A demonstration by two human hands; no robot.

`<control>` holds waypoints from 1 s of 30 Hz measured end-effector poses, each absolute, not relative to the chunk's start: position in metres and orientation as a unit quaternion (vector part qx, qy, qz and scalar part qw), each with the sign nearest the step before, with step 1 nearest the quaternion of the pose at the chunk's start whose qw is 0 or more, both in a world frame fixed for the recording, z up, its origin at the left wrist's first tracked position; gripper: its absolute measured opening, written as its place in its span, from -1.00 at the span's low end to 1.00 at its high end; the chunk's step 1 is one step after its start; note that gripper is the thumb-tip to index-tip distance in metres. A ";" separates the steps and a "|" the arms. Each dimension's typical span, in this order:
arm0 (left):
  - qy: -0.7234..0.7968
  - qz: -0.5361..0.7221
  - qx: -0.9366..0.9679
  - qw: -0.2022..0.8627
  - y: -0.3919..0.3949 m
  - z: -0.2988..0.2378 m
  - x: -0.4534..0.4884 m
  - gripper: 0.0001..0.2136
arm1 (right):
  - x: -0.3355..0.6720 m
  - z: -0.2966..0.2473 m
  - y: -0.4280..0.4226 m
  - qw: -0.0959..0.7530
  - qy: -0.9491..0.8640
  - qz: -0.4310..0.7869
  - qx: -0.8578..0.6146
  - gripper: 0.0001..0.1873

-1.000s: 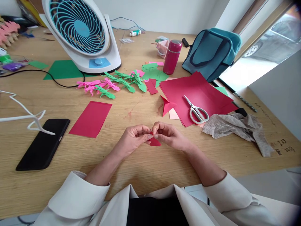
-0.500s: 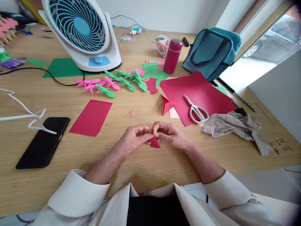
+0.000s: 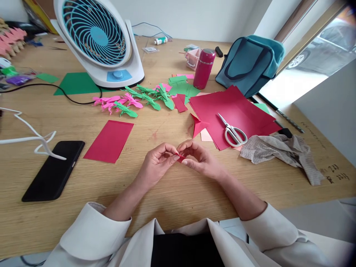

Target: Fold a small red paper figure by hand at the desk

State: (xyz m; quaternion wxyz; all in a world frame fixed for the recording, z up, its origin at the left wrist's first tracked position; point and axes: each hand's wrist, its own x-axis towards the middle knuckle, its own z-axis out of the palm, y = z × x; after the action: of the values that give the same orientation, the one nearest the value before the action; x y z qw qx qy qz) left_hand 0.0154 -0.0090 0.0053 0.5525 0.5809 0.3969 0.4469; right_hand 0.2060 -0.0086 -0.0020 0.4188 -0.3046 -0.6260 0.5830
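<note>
My left hand (image 3: 158, 163) and my right hand (image 3: 198, 157) meet just above the wooden table (image 3: 172, 193), fingertips pinched together on a small folded piece of red paper (image 3: 180, 157). Only a sliver of it shows between the fingers. A red paper rectangle (image 3: 109, 140) lies flat to the left of my hands. A folded red paper shape (image 3: 198, 125) stands just beyond my right hand. Further right, white-handled scissors (image 3: 233, 131) rest on a stack of red paper sheets (image 3: 230, 109).
A black phone (image 3: 54, 170) and a white cable (image 3: 30, 138) lie at left. Pink and green folded paper pieces (image 3: 133, 100) are strewn before a white and blue fan (image 3: 100, 40). A magenta flask (image 3: 204, 66), a teal bag (image 3: 250, 61) and a crumpled cloth (image 3: 280, 150) sit right.
The red piece has been turned or folded up between my fingers, so less of it shows below them. My hands have lifted slightly and the view shifted a little.
</note>
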 end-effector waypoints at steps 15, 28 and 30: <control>0.421 0.433 0.717 0.347 -0.006 0.005 0.011 -0.93 | 0.200 0.003 -0.016 0.418 -0.737 0.334 -0.413 -0.96; 0.412 0.421 0.768 0.250 -0.008 0.011 0.009 -0.89 | 0.198 0.001 -0.017 0.432 -0.782 0.250 -0.373 -0.89; 0.413 0.422 0.765 0.257 -0.008 0.012 0.009 -0.90 | 0.199 0.000 -0.018 0.431 -0.778 0.256 -0.378 -0.89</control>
State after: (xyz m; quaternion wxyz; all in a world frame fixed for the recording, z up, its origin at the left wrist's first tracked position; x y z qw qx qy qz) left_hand 0.0092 -0.0082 0.0121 0.2574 0.7645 0.4133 0.4225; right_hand 0.1987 -0.0184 0.0000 0.4314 -0.3775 -0.7784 0.2561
